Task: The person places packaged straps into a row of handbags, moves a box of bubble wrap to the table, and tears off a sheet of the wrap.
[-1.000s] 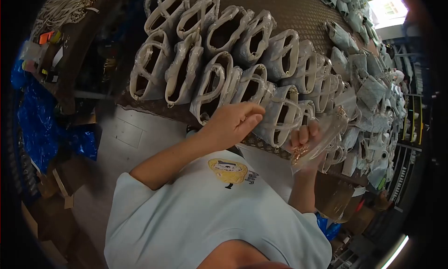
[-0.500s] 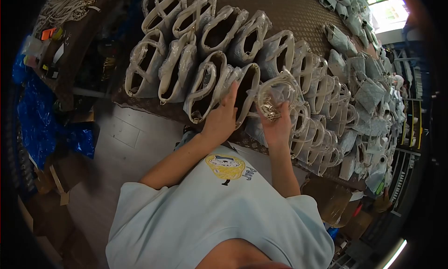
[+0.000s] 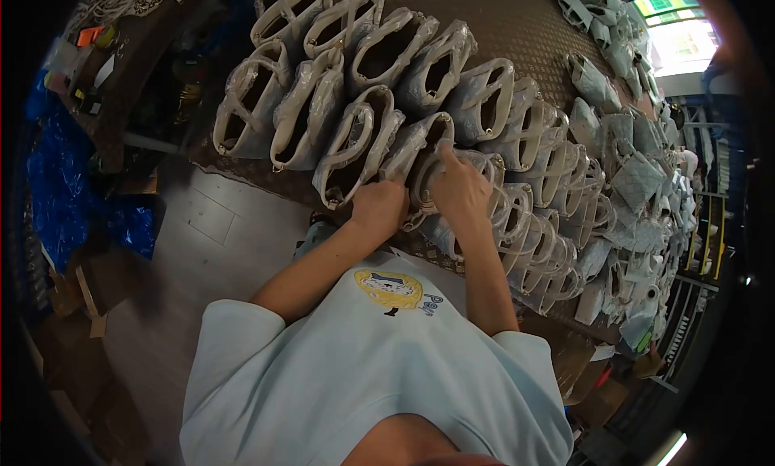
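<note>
Closed fingers of my left hand (image 3: 381, 209) grip the near left rim of a plastic-wrapped grey bag (image 3: 412, 136) in the front row. My right hand (image 3: 463, 193) is at the same bag's opening, its fingers closed on a pale coiled strap (image 3: 421, 183) that lies partly inside the mouth. The gold hardware of the strap is hidden. Directly left of my left hand stands another wrapped bag (image 3: 329, 175), upright with its handles crossed over the opening.
Rows of wrapped bags (image 3: 484, 102) stand on the brown patterned table (image 3: 500, 22). More grey bags (image 3: 638, 175) are piled at the right. Loose straps (image 3: 121, 2) lie at the upper left, above blue plastic (image 3: 60, 183). Cardboard boxes (image 3: 97, 296) sit on the floor.
My right hand has moved left and lowered the coiled strap to the bag's opening. My left hand has drawn down to the near rim, its raised fingers now closed.
</note>
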Available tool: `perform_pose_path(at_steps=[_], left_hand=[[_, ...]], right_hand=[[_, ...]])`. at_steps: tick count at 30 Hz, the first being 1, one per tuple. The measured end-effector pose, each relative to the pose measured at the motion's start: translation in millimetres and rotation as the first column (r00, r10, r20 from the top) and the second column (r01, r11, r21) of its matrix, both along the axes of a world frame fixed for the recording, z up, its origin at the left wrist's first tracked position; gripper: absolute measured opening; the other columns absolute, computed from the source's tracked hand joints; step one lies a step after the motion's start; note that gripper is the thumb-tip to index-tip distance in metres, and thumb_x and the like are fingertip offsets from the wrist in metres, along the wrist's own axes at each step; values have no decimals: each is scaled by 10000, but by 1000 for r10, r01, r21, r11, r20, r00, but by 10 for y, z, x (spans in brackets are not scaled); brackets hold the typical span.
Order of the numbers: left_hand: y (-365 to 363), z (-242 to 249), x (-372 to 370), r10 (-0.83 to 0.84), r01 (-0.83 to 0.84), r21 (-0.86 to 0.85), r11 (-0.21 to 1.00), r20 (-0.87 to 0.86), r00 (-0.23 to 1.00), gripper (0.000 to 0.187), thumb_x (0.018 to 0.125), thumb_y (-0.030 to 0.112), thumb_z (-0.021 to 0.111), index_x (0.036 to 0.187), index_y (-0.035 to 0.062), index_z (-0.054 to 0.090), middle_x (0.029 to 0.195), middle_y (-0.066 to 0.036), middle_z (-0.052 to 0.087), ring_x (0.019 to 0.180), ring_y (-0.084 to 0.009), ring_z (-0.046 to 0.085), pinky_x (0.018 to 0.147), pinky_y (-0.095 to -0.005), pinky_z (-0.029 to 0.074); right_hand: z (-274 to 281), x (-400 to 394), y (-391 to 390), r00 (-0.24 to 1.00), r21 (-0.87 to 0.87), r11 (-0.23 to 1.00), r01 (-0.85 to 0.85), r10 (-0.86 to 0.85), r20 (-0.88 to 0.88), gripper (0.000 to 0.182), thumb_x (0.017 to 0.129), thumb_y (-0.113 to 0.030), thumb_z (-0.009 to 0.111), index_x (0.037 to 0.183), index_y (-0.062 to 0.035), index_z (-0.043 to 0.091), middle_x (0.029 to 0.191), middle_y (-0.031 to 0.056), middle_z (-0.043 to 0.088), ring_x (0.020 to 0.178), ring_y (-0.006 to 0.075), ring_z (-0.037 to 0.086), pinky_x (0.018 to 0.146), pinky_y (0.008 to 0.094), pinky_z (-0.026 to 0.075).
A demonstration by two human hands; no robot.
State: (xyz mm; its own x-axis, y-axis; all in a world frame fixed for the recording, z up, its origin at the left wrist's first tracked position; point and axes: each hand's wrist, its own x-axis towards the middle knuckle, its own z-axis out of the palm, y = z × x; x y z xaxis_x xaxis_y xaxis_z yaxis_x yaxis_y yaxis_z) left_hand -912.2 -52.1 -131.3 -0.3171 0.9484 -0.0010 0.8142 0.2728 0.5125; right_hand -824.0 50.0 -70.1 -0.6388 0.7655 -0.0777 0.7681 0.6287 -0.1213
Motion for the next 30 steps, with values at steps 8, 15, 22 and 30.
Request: perform_pose_path(at_steps=[8,15,22,30], left_hand=[[6,-63,-48,54,-66,59,996,189,981,406,763,172,521,1064,-89,443,585,-200,562,519,-332,571,481,-414,459],[33,-13,-43,57,-37,-54,998,456,888,503,768,194,473,1167,-98,377,647,-212,576,617,-365,572,592,-430,456],[33,44,-30,11,24,-88,996,382,924,557,765,213,462,1218,-83,333,675,-213,583,620,-355,578,582,-432,461],[-31,-56,-93,-19,3,41,999,383,924,506,806,198,464,1215,-74,343,708,-224,586,635,-367,573,547,-434,441]], right_hand=[[-475,-398,158,830,-1,946,-326,286,478,299,686,-165,545,924,13,575,926,143,577,980,286,508,830,464,370],[-550,-16,147,683,-87,733,-675,665,303,509,687,-241,550,1150,-36,486,1144,113,508,1165,286,361,1013,485,142],[-1157,-323,157,825,-143,937,-319,349,444,464,769,-274,507,1205,-120,472,1201,108,485,1215,268,317,1027,449,116],[-450,-440,176,640,-603,780,-166,550,536,220,750,-190,533,893,-61,642,1023,109,586,1037,257,497,853,409,371]])
